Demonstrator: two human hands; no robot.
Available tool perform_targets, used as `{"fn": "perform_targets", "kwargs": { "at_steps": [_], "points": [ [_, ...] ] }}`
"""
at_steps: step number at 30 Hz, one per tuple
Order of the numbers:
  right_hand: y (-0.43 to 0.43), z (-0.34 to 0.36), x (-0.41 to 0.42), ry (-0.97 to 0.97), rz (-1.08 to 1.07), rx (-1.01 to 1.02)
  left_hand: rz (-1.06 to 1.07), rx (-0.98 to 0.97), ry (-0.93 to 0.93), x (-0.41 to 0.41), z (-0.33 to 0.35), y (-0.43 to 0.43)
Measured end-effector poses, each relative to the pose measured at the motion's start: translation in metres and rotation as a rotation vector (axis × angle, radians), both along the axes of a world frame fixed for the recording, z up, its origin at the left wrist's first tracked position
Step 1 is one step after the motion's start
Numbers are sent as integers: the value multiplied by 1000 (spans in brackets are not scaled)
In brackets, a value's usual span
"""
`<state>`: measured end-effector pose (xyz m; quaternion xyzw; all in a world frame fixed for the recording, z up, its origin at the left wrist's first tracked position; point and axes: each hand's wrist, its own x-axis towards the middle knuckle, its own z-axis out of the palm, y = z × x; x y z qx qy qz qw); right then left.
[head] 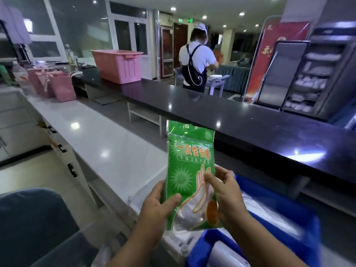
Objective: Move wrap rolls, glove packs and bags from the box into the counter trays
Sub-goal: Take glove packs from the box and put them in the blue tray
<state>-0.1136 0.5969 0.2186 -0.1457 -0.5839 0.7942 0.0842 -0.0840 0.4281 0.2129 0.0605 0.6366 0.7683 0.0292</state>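
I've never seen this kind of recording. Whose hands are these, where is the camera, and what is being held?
No robot here: one camera, worn on a person's head, looks forward and down at their bare hands. The left hand and right hand both hold a green glove pack upright by its lower half, near a blue box whose contents are blurred. A white counter runs along the left, with pink trays at its far end; a black counter beyond carries a pink basket.
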Motion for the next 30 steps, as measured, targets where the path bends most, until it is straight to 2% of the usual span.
{"fn": "perform_targets", "kwargs": {
  "at_steps": [5,7,9,13,17,20,22,25,30],
  "points": [
    [78,11,21,-102,260,-85,-90,94,-43,3,-6,69],
    [104,12,29,-110,269,-111,-137,79,-42,3,-7,93],
    [125,13,36,-66,183,-78,-191,25,-40,-1,-7,113],
    [169,19,45,4,-86,60,-334,-283,41,-25,-12,152],
    [218,32,58,72,-264,312,-296,-522,124,-63,-28,187],
    [251,37,74,46,-385,441,-362,-831,259,-90,-47,214],
    [265,37,86,4,-457,525,-468,-1067,410,-105,-60,233],
    [278,31,103,-45,-530,634,-657,-1300,573,-121,-74,266],
    [285,18,120,-131,-630,701,-970,-1508,669,-134,-94,309]
  ]
}}
